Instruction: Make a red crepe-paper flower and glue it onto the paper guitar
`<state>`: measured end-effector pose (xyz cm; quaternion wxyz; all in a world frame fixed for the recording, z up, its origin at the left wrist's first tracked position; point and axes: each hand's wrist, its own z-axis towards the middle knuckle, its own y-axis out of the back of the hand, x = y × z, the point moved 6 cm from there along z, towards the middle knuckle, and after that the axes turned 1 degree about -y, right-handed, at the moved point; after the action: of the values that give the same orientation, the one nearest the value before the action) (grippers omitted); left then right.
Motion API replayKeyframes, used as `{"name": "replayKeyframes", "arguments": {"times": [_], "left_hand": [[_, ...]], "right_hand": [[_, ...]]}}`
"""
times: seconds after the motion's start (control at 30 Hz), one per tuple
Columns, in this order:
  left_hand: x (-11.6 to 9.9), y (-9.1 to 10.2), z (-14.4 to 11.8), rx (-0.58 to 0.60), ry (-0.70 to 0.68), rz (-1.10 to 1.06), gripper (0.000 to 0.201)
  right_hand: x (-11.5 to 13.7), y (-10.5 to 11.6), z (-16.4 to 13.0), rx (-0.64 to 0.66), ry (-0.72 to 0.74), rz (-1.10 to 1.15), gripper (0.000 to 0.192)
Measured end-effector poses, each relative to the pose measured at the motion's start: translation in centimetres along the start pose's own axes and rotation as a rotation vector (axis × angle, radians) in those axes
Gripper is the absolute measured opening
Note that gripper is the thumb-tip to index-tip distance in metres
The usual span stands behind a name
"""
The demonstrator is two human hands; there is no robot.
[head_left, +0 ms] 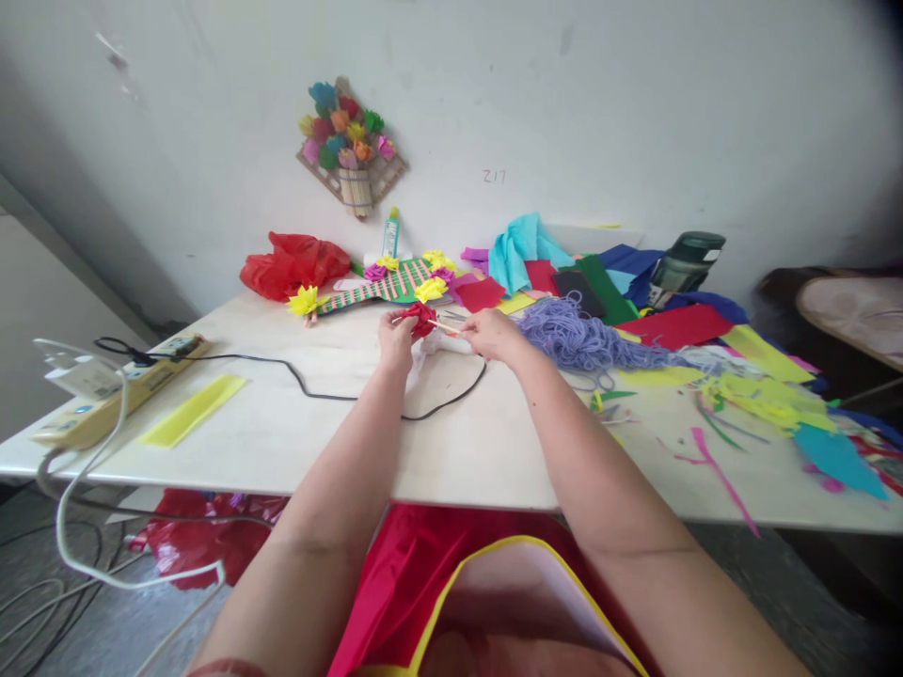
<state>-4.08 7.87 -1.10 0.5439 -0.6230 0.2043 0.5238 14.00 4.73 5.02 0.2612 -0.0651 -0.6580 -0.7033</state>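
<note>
Left grip (396, 338): red flower (424, 319) | right grip (493, 335): stick (446, 327) | wall number (495, 176): "217"

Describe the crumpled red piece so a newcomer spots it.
On the white table, look between the left hand and right hand. The crumpled red piece is in the left hand, a pale stick running from it toward the right. Unlike the yellow flowers behind it, it's red and hand-held.

A pale wall (451, 56) spans ten to two o'clock, softly lit. A white table (480, 461) fronts it, with a dark-edged chair (847, 315) at three and grey floor (119, 621) at eight.
</note>
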Motion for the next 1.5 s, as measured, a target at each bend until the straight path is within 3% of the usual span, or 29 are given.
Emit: {"name": "replayKeyframes", "arguments": {"times": [0.47, 0.8, 0.97, 1.27, 1.5], "left_hand": [[0.2, -0.1, 0.1, 0.03, 0.003, -0.006, 0.045], [0.4, -0.4, -0.1, 0.058, 0.068, -0.07, 0.025], [0.5, -0.6, -0.2, 0.107, 0.088, -0.083, 0.027], [0.3, -0.8, -0.4, 0.087, 0.111, -0.135, 0.021], [0.3, -1.0, -0.4, 0.119, 0.12, -0.155, 0.018]], "right_hand": [[1.0, -0.1, -0.1, -0.061, 0.02, -0.056, 0.025], [1.0, -0.1, 0.1, -0.162, 0.018, -0.083, 0.026], [0.7, -0.1, 0.2, -0.189, -0.01, -0.061, 0.025], [0.8, -0.4, -0.1, -0.041, -0.039, 0.079, 0.025], [1.4, 0.3, -0.5, -0.173, -0.034, -0.12, 0.025]]}}
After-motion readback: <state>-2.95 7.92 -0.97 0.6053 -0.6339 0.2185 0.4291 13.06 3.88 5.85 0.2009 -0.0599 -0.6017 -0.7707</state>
